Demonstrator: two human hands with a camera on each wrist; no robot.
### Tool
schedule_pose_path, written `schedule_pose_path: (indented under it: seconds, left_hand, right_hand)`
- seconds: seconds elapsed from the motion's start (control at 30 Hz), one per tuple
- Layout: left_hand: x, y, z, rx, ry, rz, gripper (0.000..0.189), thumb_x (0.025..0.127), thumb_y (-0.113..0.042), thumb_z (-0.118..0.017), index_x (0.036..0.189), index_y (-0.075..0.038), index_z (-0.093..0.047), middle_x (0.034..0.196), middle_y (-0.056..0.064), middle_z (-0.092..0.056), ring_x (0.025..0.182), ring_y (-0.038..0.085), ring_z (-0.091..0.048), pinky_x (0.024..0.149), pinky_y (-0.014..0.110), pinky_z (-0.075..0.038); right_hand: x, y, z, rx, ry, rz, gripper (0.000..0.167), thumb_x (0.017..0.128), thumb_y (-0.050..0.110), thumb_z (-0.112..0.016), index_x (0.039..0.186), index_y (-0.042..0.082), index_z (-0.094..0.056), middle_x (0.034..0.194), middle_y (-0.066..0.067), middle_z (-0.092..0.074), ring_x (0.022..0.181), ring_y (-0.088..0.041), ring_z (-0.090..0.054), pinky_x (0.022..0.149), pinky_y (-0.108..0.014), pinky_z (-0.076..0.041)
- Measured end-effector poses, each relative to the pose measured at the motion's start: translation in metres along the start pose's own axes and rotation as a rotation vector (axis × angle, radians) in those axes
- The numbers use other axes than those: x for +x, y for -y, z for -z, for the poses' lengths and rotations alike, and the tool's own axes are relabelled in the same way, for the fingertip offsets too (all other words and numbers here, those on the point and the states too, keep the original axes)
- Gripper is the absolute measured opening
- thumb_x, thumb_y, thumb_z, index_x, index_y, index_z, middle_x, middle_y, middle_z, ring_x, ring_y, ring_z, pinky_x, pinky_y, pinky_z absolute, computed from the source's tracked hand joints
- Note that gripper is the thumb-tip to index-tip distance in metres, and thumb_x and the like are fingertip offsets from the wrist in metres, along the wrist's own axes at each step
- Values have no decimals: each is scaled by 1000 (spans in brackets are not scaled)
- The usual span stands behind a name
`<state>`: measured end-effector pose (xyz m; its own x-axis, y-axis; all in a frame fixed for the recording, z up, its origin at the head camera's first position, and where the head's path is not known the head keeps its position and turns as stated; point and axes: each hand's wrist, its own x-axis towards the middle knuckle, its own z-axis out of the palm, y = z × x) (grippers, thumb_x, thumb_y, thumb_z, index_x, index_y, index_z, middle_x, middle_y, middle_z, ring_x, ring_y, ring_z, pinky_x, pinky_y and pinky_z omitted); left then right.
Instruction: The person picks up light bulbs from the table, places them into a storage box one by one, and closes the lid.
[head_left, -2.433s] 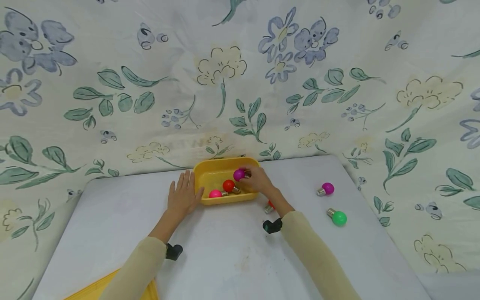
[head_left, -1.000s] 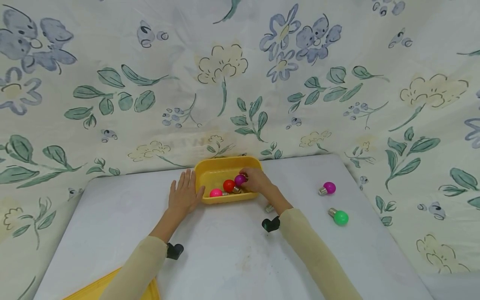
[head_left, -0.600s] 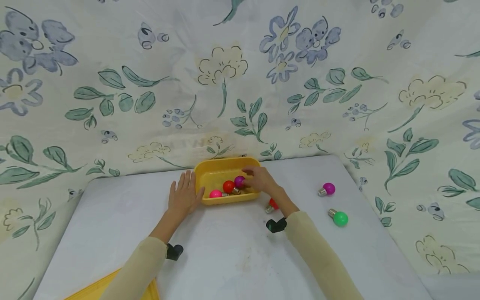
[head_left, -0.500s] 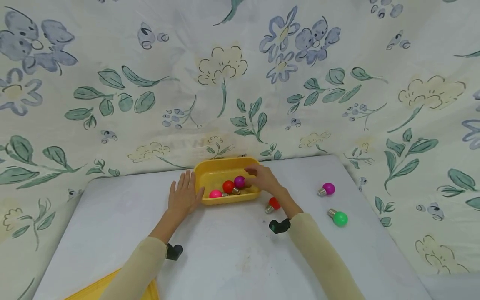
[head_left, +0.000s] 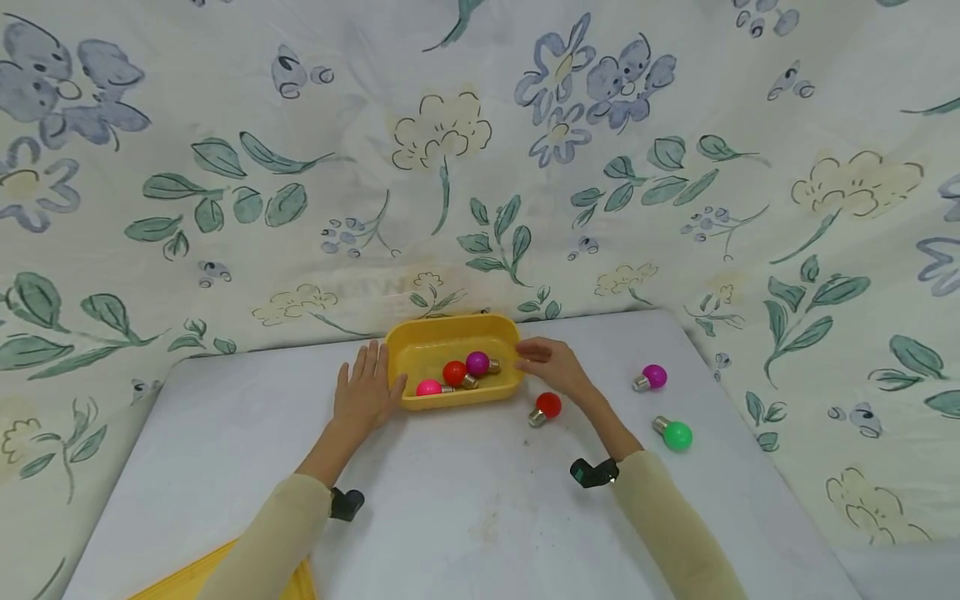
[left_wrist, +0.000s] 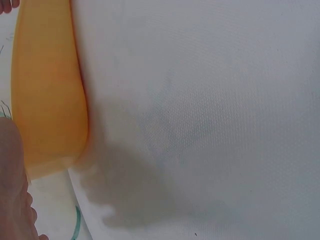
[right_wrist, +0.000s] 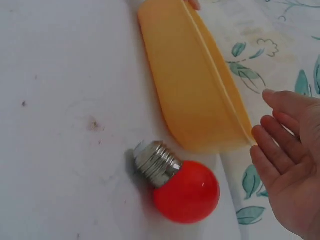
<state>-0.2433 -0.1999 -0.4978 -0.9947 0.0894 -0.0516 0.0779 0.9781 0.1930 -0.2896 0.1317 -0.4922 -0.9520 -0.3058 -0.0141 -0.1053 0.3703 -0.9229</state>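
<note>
The left sleeve (head_left: 270, 533) is partly hiding a yellow tray (head_left: 187, 581), the tub's (head_left: 465, 401) near wall a pink bulb (head_left: 429, 387). The left hand (head_left: 363, 393), fingers straight, is resting at the tub's left end. The right hand (head_left: 555, 364), earlier pinching a purple bulb (head_left: 477, 363), is hovering, fingers and thumb apart, at the right end; that bulb is lying inside, right of a red bulb (head_left: 454, 372).

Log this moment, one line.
left hand: beside yellow bin; right hand: empty, beside bin's right end; in bin: pink bulb, red bulb, purple bulb; on table: second red bulb, second purple bulb, green bulb
</note>
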Motion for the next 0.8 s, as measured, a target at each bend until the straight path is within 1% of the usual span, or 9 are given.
schedule_pose_path:
  seconds: [0.13,0.27,0.37,0.47,0.6,0.8]
  left_hand:
    - [0,0,-1,-1,3,0,74,105,-41,-38,155,9,-13,162,28,-10,149,42,-8,117,61,-8]
    - [0,0,0,-6,3,0,74,105,-41,-38,155,9,-13,162,28,-10,149,42,-8,117,61,-7]
    - [0,0,1,-5,3,-1,74,105,-40,-38,155,9,-13,162,28,-10,149,43,-8,117,61,-7]
    - [-1,0,1,0,7,1,74,105,-40,-38,155,9,-13,162,28,-9,149,42,-8,117,61,-7]
    - [0,1,1,-2,13,2,75,106,-41,-36,155,9,-12,162,28,-9,149,42,-8,117,60,-7]
    - [0,1,0,-17,10,-6,74,106,-40,-35,155,10,-12,162,28,-9,149,42,-7,117,60,-7]
  right_hand:
    - [-9,-7,6,14,21,-20,37,94,8,-70,129,-1,-62,128,-16,-64,120,-29,-60,95,-35,-52]
    - [-18,-16,12,-2,25,-43,37,93,9,-71,129,2,-63,128,-14,-64,121,-28,-59,96,-35,-51]
    - [-25,-22,17,-27,39,-55,39,93,10,-71,130,1,-62,130,-15,-64,123,-30,-58,99,-36,-49]
    - [-31,-28,20,-25,67,-66,41,94,10,-70,132,-1,-61,131,-16,-63,125,-32,-56,101,-40,-47]
    - [-37,-35,24,-19,97,-70,42,94,10,-69,133,-3,-59,132,-18,-62,126,-35,-55,103,-43,-45]
    - [-42,-43,26,-23,121,-73,43,94,10,-70,133,-2,-60,132,-17,-62,124,-33,-55,105,-43,-44]
